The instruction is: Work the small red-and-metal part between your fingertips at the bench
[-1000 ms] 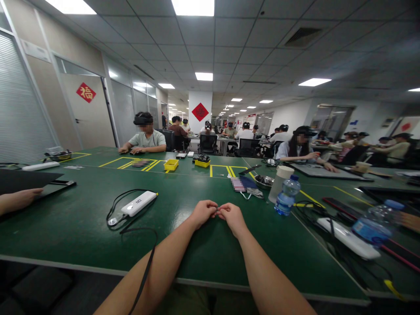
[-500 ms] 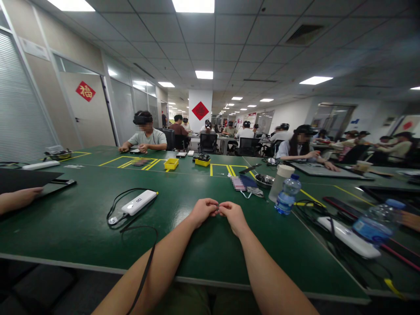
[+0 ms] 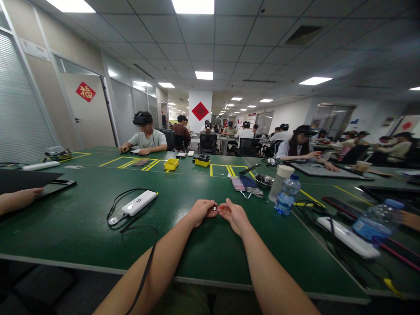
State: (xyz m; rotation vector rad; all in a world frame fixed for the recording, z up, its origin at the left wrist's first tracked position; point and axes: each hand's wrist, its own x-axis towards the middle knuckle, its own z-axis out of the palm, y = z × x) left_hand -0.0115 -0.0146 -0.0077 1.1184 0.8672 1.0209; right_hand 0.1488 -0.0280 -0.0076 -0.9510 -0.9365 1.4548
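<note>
My left hand [image 3: 201, 213] is closed, with thumb and fingertips pinching a small shiny, silvery piece [image 3: 214, 208] too small to name. Just to its right is my right hand [image 3: 234, 215], palm turned partly up and thumb lifted. A tiny orange-red piece [image 3: 221, 207] lies at its curled fingers; its kind cannot be made out. The fingertips of both hands nearly meet above the green table [image 3: 183, 183]. A black strap [image 3: 149, 262] hangs across my left forearm.
Left of my hands lies a white power bank [image 3: 139, 202] with a black cable. A frosted bottle [image 3: 280, 183] and a water bottle [image 3: 287, 194] stand to the right, near a metal bowl [image 3: 264, 180]. Yellow trays [image 3: 171, 164] sit farther back. Co-workers sit around.
My right hand has opened from its pinch, its thumb rising and palm turning up. The silvery piece and the orange-red piece now show between the hands.
</note>
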